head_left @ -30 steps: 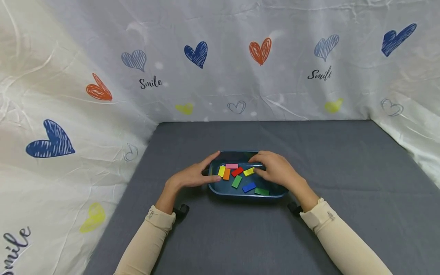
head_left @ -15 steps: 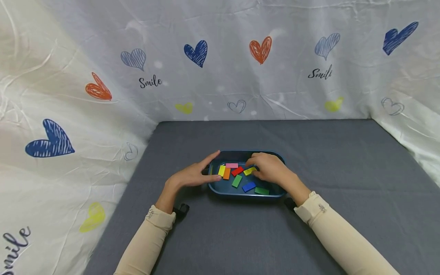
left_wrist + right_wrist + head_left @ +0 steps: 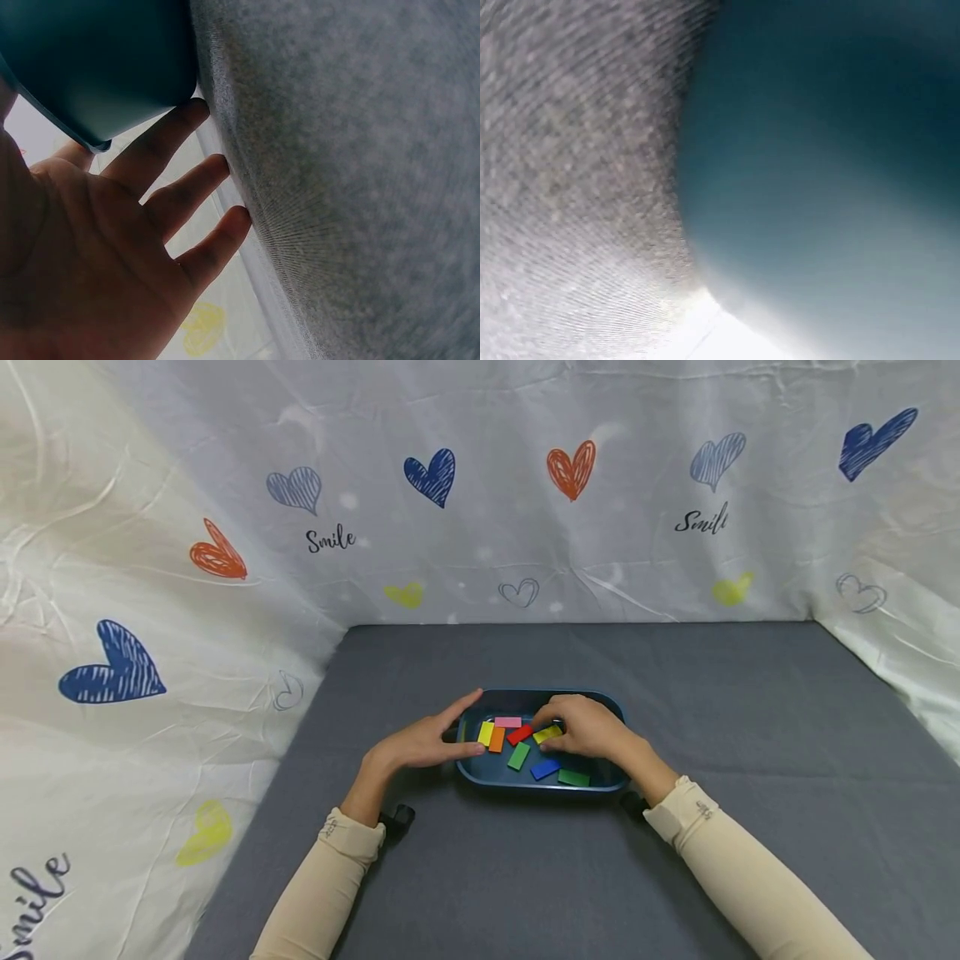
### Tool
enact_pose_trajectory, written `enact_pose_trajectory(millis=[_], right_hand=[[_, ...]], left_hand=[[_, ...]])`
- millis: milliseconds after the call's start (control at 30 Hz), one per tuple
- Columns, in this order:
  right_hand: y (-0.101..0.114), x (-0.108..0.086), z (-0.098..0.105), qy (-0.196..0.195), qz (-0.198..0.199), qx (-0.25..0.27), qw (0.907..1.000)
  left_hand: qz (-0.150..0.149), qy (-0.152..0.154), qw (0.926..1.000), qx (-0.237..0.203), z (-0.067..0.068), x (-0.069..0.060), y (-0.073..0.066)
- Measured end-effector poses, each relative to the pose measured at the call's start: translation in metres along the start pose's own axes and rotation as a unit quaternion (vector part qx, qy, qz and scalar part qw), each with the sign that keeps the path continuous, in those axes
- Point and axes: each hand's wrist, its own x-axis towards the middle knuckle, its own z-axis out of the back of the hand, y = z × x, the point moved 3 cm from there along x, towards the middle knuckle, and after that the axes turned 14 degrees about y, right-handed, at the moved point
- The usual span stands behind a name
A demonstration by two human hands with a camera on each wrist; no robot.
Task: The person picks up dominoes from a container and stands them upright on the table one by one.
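The left hand (image 3: 422, 742) is resting at the left end of the dark blue tray (image 3: 482, 768), its fingers straight and spread, not clenching it. Inside, the left yellow block (image 3: 486, 733), orange block (image 3: 497, 740) and pink block (image 3: 508, 722) are lying close together; the red block (image 3: 519, 734), green block (image 3: 518, 757) and blue block (image 3: 545, 769) are lying more loosely at angles. No block is visibly being lifted, so the handling is seemingly only beginning. The right yellow block (image 3: 547, 735), small, flat and rectangular, is lying tilted in the tray between the right hand's (image 3: 585, 727) thumb and finger; whether they are pinching it, I cannot tell. Another green block (image 3: 573, 777) is lying near the front wall.
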Motion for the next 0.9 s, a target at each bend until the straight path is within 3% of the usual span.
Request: enact_pose_trajectory(millis=[133, 267, 700, 900], right_hand=[[-0.0065, 0.0012, -0.0001, -0.005, 0.017, 0.062, 0.9979], [-0.0102, 0.0027, -0.0029, 0.003, 0.022, 0.079, 0.9966], [-0.0085, 0.0053, -0.0035, 0.011, -0.021, 0.02, 0.9995], [-0.0104, 0.0061, -0.005, 0.027, -0.025, 0.033, 0.9988]], left_hand=[[0.003, 0.0, 1.0, 0.001, 0.0, 0.0, 0.0], [0.006, 0.002, 1.0, -0.002, 0.0, 0.0004, 0.0002], [0.005, 0.001, 1.0, -0.005, -0.0001, 0.0001, -0.0002], [0.003, 0.001, 1.0, 0.0, -0.0004, 0.0, -0.0009]])
